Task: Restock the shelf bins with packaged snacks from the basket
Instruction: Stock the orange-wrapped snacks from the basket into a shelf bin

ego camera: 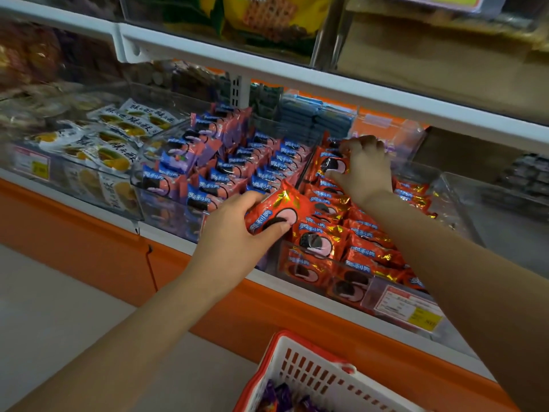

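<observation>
Red snack packet [271, 217] | at clear bin's [367, 291] front-left corner | my left hand [234, 233] wrapped round it; my right hand [367, 168] pinches a back-row packet [329, 165] | light, slippery foil, probably brittle inside: I'd grip flat faces gently

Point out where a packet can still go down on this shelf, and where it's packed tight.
Bare room: right of the red packs, the floor of the clear bin shows, in front of the dark packs. Crowded: the blue-and-pink packs fill their bin, and the red ones run from the front wall back to the right hand.
</observation>
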